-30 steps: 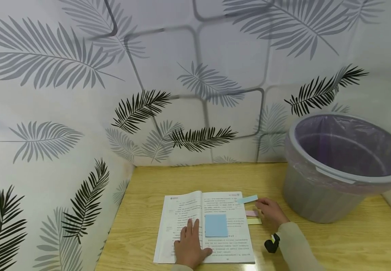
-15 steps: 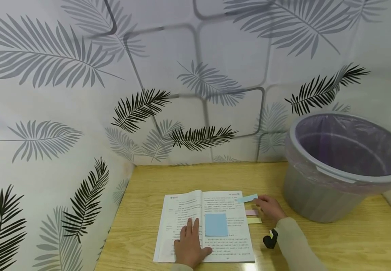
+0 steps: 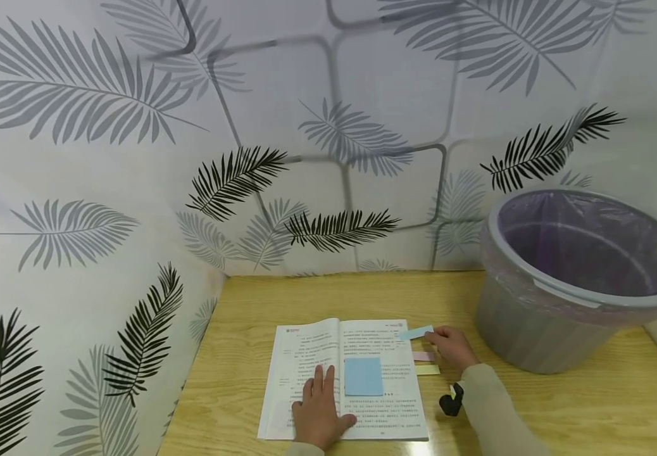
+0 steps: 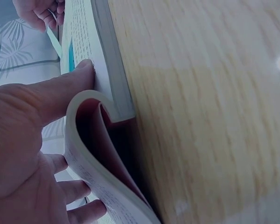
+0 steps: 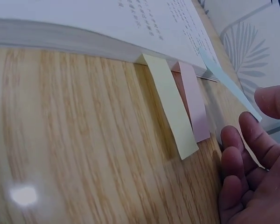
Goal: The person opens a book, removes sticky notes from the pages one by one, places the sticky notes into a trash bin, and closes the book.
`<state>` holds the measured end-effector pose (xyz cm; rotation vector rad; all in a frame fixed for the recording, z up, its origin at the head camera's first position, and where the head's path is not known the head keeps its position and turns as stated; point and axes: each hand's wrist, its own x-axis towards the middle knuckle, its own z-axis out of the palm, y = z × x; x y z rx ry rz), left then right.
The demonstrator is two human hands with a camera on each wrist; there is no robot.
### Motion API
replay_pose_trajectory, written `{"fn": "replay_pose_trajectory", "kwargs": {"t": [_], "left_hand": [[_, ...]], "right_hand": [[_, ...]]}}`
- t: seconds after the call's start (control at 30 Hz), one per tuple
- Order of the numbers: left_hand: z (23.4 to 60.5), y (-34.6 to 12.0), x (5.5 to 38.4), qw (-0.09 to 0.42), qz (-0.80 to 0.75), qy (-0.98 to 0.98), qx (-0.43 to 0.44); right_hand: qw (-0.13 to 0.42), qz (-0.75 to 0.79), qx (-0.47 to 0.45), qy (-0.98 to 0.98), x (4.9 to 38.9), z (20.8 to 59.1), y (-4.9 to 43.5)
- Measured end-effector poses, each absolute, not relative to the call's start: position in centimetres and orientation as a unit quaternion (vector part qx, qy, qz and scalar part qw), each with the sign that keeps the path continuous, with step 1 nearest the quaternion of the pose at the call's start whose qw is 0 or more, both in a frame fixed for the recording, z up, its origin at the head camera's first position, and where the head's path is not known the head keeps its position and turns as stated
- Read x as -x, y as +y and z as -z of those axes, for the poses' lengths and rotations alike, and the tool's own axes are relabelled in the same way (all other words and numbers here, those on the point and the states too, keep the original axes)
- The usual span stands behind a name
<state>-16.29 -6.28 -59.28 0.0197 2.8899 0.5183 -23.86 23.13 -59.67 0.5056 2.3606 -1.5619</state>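
Book (image 3: 369, 408) is best steadied by the spread left hand (image 3: 318, 411) while its right-edge blue strip (image 3: 416, 333), pinched in the right hand (image 3: 452, 347), is handled gently.

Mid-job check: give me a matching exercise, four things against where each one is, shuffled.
1. light-blue strip
2. pink strip
3. blue pad
4. bin

A. flat on the right-hand page
B. far right of the head view
C. next to the yellow strip
D. outer end held by the right hand

Pairs: 1-D, 2-C, 3-A, 4-B
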Motion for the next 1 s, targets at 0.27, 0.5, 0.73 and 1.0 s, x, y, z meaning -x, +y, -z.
{"fn": "replay_pose_trajectory", "kwargs": {"t": [0.27, 0.5, 0.73, 1.0], "left_hand": [[59.59, -6.58, 16.46, 0.1, -0.18, 0.979, -0.008], [59.55, -6.59, 16.41, 0.102, -0.182, 0.978, -0.02], [59.45, -6.56, 16.26, 0.098, -0.177, 0.979, -0.021], [60.01, -6.58, 16.43, 0.099, -0.175, 0.979, -0.022]], "right_hand": [[0.124, 0.553, -0.187, 0.802, 24.08, 59.68, 22.68], [0.115, 0.567, -0.227, 0.783, 24.71, 60.45, 22.45], [0.117, 0.559, -0.231, 0.787, 24.7, 60.36, 22.38], [0.118, 0.541, -0.222, 0.803, 24.66, 60.56, 22.65]]}}
